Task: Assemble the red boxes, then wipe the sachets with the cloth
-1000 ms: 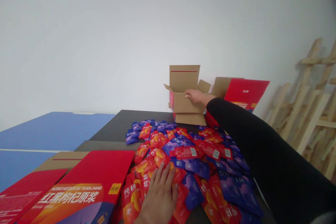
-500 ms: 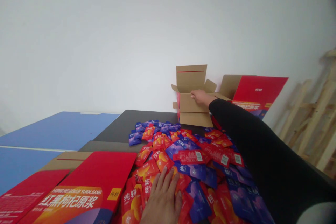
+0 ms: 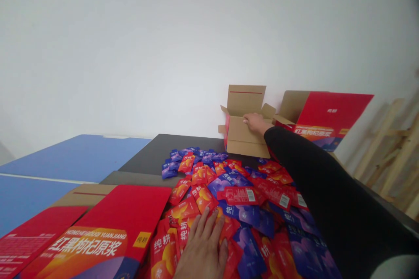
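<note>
My left hand (image 3: 203, 244) lies flat with fingers spread on a heap of red and blue-purple pouches (image 3: 245, 213), holding none of them. Farther off, at the back of the black table, stands an open cardboard box (image 3: 244, 137) with its flaps spread and brown inner side showing. The fingers of my right hand (image 3: 257, 123) are closed over the top edge of its near side. My black sleeve crosses over the right part of the heap. What lies inside the box is hidden.
Another open red box (image 3: 330, 115) stands right of the brown one, lid raised. At the near left lies a red printed box (image 3: 108, 231) with flaps spread. Blue tabletops (image 3: 78, 159) extend leftward. A wooden frame (image 3: 389, 139) stands at the right, a white wall behind.
The view has shifted slightly, so the boxes appear farther right. My right hand stays on the box, whose near side now looks tilted a little toward me. My left hand keeps its place.
</note>
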Available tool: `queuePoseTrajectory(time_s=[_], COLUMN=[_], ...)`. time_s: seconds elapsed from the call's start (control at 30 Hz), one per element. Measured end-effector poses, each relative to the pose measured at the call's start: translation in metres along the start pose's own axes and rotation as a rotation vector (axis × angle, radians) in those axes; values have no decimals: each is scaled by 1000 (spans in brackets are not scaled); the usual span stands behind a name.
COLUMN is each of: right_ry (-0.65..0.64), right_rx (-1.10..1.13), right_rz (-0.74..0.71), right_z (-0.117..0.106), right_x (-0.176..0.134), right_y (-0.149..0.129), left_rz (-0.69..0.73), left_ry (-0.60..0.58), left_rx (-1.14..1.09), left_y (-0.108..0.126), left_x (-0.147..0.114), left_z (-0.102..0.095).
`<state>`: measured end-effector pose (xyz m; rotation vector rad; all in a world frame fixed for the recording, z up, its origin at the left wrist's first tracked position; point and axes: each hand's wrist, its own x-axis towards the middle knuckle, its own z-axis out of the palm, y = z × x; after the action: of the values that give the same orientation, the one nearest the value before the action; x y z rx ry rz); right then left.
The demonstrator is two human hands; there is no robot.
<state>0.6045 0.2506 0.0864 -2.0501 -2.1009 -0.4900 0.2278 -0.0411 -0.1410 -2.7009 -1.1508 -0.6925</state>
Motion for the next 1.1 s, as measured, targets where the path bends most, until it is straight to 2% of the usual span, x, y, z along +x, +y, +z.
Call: queuePoseTrajectory(time_s=[0.2,0.33,0.53,0.7,0.83,1.1], right_ry=[39,93,154,214,204,124], right_rx=[60,68,61,86,119,200], right_rz=[63,45,37,46,76,2], right_z=[4,7,9,6,5,11], right_x=[-2,-5,-28,-67,-106,-198], right_y=[-4,-9,-18,-25,-32,-53], left_rz=[0,-1,-44,-61,-65,-107], left_ry=[-4,-10,-67,-82,-70,-85], left_rx=[-8,7,-46,-74,-110,-201], left_y=[0,2,8,8,8,5], left_x=[0,1,6,10,13,20], left_z=[-2,-4,-14,-16,-15,-11])
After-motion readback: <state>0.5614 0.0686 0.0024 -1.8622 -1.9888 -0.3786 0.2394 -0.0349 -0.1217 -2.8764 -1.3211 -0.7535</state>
